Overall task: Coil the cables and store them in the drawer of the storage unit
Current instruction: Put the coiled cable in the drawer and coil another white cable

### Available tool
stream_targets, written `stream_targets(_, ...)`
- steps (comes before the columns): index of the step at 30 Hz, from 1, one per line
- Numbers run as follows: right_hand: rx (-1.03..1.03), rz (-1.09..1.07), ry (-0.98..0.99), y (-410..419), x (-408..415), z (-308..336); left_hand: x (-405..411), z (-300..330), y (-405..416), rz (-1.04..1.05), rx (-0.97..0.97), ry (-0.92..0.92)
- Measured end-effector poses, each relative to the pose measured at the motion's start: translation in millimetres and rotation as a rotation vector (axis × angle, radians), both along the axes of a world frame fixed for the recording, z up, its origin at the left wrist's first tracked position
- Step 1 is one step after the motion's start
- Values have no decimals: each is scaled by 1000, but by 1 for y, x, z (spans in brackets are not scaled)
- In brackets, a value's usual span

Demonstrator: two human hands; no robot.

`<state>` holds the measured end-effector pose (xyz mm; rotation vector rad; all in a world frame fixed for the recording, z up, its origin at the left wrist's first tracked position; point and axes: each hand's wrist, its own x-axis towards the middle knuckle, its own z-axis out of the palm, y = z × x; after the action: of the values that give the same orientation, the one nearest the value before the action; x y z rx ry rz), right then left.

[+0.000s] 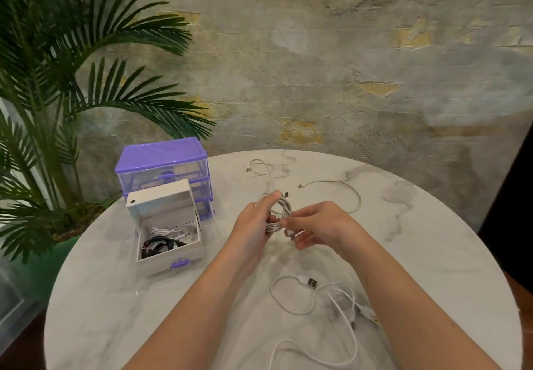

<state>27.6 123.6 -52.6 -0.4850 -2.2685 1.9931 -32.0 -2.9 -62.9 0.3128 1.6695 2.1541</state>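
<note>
At frame centre, the left hand [253, 219] grips the white cable coil [279, 213]; the right hand [314, 226] pinches its loose end. Best tuck that end snugly before dropping it into the pulled-out drawer [168, 239], centre-left.

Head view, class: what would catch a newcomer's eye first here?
Both hands, left and right, hold a white coil mid-table. Left of them an open drawer holds cables, before a purple unit. Loose cables sprawl nearer the camera.

A white coil [278, 213] is held right of the purple unit [164, 167]; loose cables [323, 306] lie nearer; its drawer [170, 242] sits pulled out, holding cables.
</note>
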Motion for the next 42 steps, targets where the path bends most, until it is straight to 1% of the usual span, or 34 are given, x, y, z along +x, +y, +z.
stream_targets(6,-128,118,16,-4,-1,-1,-9,-1,-2,68,177,-89)
stream_targets(10,-207,125,13,-8,-3,-4,-10,-1,-3,89,188,-74)
stream_targets(14,-318,151,6,-9,-5,-6,-12,0,-4,98,148,-44)
stream_targets(17,-291,160,51,-11,-6,-6,-14,3,-4,128,161,-69)
stream_targets(22,-114,141,121,-14,-6,-7,-16,4,-9,152,212,-122)
stream_targets(24,-85,104,144,-13,-5,-8,-17,4,-12,116,175,-91)
stream_targets(27,-77,42,179,-10,-4,-9,-16,3,-15,53,111,-13)
stream_targets(29,-85,40,198,-10,-2,-9,-16,2,-14,36,100,3)
stream_targets(36,-220,49,194,-13,3,-7,-10,5,-16,-3,163,-59)
stream_targets(40,-196,-7,183,-17,4,-4,-7,5,-25,4,46,41)
stream_targets(42,-142,-57,177,-21,5,-2,-5,5,-30,23,-10,95)
